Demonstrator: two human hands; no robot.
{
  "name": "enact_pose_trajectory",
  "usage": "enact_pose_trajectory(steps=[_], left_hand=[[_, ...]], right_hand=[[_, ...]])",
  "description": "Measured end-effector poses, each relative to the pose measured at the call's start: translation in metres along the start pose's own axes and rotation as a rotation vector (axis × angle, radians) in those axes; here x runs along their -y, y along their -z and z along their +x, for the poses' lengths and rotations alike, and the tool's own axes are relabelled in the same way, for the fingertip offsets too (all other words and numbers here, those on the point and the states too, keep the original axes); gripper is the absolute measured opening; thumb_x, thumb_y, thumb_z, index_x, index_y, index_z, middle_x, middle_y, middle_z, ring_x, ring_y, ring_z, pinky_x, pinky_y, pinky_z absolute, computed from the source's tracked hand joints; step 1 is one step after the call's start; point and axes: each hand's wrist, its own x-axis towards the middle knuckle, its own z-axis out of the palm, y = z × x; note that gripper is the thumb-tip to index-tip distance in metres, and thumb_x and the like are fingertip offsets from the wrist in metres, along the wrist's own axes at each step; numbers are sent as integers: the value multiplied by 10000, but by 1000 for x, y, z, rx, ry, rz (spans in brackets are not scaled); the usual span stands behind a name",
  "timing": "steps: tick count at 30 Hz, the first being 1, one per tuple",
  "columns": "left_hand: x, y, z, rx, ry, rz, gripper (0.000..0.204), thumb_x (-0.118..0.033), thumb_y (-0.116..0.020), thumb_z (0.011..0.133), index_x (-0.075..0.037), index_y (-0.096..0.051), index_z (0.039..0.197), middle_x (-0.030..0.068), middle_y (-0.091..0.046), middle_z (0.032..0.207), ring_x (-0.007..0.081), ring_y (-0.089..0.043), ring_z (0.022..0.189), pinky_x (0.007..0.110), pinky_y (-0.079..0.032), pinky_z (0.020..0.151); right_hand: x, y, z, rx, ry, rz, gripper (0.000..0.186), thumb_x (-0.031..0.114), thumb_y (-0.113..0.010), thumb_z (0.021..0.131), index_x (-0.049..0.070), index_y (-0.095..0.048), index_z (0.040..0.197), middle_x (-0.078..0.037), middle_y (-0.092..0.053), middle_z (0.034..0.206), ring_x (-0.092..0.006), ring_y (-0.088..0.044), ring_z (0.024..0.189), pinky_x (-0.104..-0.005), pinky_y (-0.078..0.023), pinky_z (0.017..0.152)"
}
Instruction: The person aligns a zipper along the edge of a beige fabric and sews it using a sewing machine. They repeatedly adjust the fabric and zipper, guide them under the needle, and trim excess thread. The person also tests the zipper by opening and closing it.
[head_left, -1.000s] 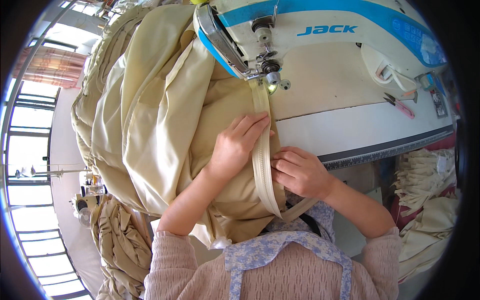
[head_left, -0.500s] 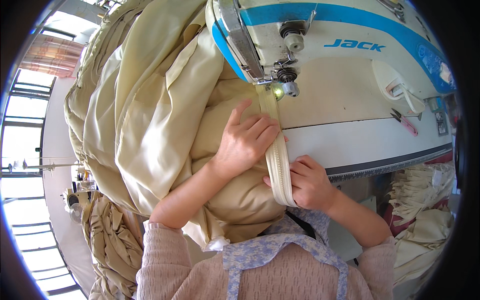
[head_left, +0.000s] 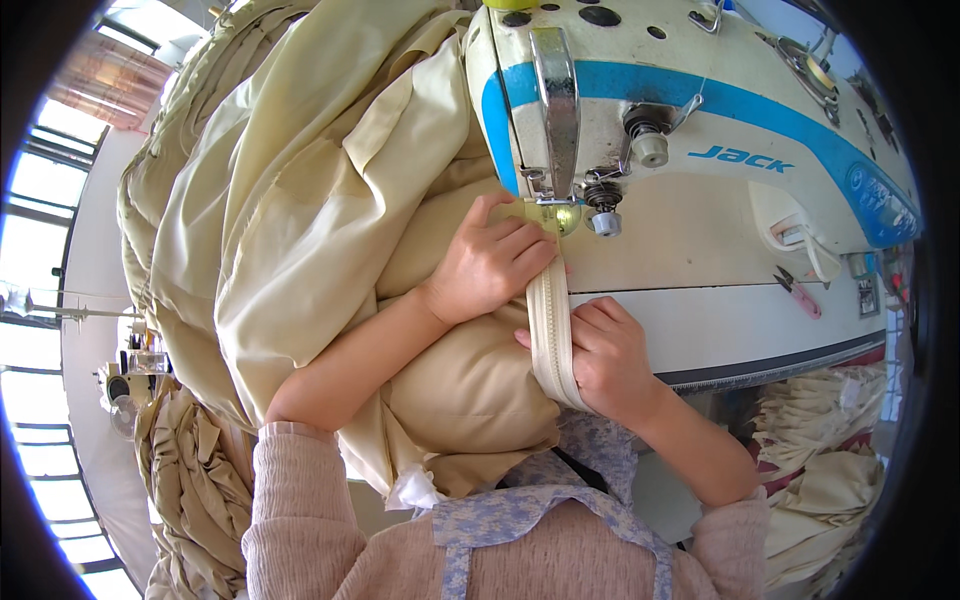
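A cream zipper tape (head_left: 550, 335) runs from beneath the foot of a white-and-blue sewing machine (head_left: 740, 110) along the edge of puffy beige fabric (head_left: 440, 380). My left hand (head_left: 490, 260) is just below the needle area, its index finger raised and bent, the other fingers curled onto the tape over the fabric. My right hand (head_left: 598, 355) grips the tape farther down, its thumb showing at the tape's left side. The point of the needle is too small to make out.
Pink-handled snips (head_left: 797, 293) lie on the white machine table (head_left: 700, 325) at right. Cream fabric strips (head_left: 810, 410) are stacked at lower right. More bunched beige fabric (head_left: 195, 470) hangs at lower left, beside another machine (head_left: 125, 385) and windows.
My left hand has moved up along the tape toward the presser foot, index finger lifting. My right hand has shifted slightly, closing on the tape. The view has shifted, showing more of the machine's top.
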Motion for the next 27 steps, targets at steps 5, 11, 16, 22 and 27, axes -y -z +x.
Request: enact_pose_trajectory(steps=[5,11,16,22,27], left_hand=[[-14,9,-4,72,20,-76,329,-110,-747,728,-32,-710,1045,84,-717,1096,239,-702,936,447,-533,981],[-55,43,-10,115,269,-242,311,-51,-729,816,3,-706,1121,115,-719,1179,326,-702,1048,438,-562,962],[-44,52,4,81,370,-343,245,-95,-748,855,-24,-721,1089,95,-739,1128,307,-703,1061,465,-544,987],[-49,28,-11,111,131,-126,281,-101,-757,764,-46,-737,1038,61,-742,1078,251,-705,1093,511,-496,1059],[-45,20,-14,92,77,-93,279,-117,-757,761,-53,-739,1032,43,-742,1065,222,-721,1038,518,-472,1071]], right_hand=[[7,-1,-15,47,84,92,108,131,-763,843,48,-738,907,-41,-665,860,-222,-649,847,-358,-532,842],[20,11,-46,195,152,252,321,107,-726,791,85,-772,1108,-56,-732,1050,-248,-712,1014,-363,-584,950],[10,11,-53,228,-45,533,337,205,-732,846,195,-790,1178,-21,-763,1079,-234,-729,965,-349,-590,782],[13,11,-50,216,-41,558,319,200,-739,844,199,-782,1160,-26,-757,1044,-249,-736,932,-356,-597,771],[14,9,-50,196,-60,581,341,192,-749,836,204,-781,1175,-11,-756,1055,-245,-735,915,-352,-601,771]])
